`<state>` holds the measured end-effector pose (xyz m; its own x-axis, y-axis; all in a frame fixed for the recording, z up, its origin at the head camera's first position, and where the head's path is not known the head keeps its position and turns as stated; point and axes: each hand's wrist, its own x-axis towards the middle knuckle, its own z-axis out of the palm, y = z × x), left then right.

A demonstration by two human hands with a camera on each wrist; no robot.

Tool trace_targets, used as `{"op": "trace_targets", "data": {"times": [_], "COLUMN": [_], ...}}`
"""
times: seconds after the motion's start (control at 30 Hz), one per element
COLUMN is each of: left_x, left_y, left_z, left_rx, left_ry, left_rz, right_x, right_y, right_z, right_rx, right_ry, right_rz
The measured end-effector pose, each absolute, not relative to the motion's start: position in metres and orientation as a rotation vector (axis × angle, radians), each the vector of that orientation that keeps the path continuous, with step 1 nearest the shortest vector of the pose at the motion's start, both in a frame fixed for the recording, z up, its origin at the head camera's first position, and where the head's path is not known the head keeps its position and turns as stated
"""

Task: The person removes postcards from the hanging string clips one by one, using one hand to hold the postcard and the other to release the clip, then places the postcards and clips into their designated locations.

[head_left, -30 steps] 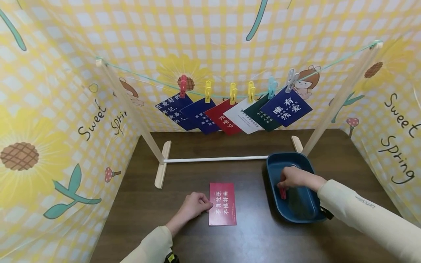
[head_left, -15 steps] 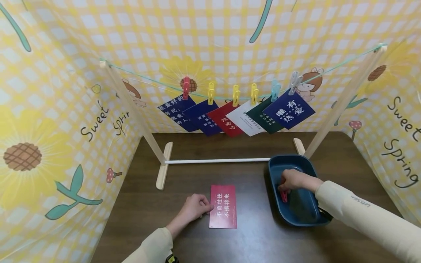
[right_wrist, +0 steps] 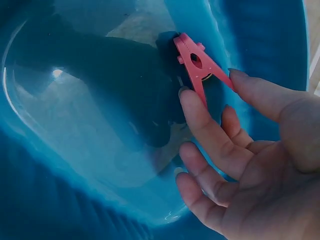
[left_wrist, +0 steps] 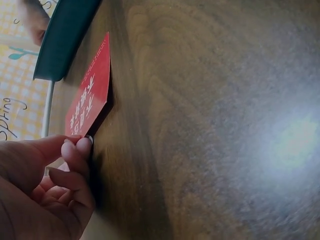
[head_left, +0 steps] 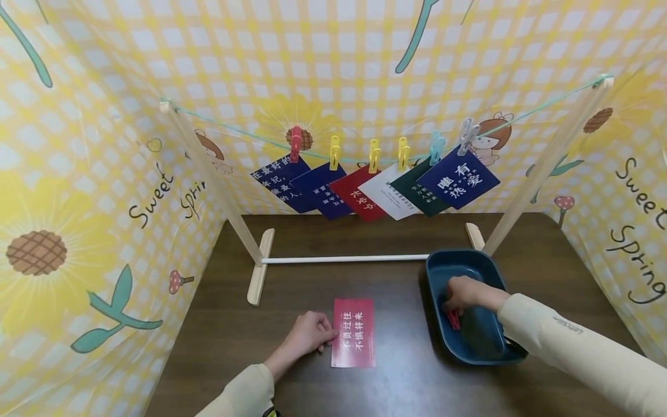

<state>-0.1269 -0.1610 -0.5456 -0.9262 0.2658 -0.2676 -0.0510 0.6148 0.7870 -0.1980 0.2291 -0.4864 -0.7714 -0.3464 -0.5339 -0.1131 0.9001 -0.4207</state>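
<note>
In the head view my left hand (head_left: 308,333) pinches the left edge of a red card (head_left: 353,341) with white lettering, low over the brown table. The left wrist view shows thumb and forefinger on the edge of this card (left_wrist: 92,95), with a dark shadow beneath it. My right hand (head_left: 466,294) reaches into a blue plastic basin (head_left: 435,315) at the right. Between its thumb and forefinger it holds a pinkish-red clothespin (right_wrist: 195,65) by the handle ends, near the basin floor. The clothespin's jaws look closed and point away from the palm.
Behind, a green string (head_left: 229,125) runs between two wooden posts (head_left: 213,179). Several cards hang from it by coloured clothespins, among them a white card (head_left: 388,191) and a dark blue card (head_left: 458,179). A white rod (head_left: 344,259) joins the stand's feet.
The head view has shifted slightly. The clothespin has tilted a little in my right hand, inside the basin. My left hand keeps its pinch on the red card's edge.
</note>
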Motion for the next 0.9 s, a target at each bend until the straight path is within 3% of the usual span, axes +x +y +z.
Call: {"op": "trace_targets", "data": {"times": [0.9], "left_x": [-0.1298], "left_y": [-0.1556], "left_z": [-0.5422], "left_rx": [0.185], "left_ry": [2.442], "left_rz": [1.229], "right_x": [-0.1932], "right_y": [0.2268], "right_z": [-0.4936], "right_rx": [-0.298], "right_ry": [2.509], "right_rz": [-0.476]}}
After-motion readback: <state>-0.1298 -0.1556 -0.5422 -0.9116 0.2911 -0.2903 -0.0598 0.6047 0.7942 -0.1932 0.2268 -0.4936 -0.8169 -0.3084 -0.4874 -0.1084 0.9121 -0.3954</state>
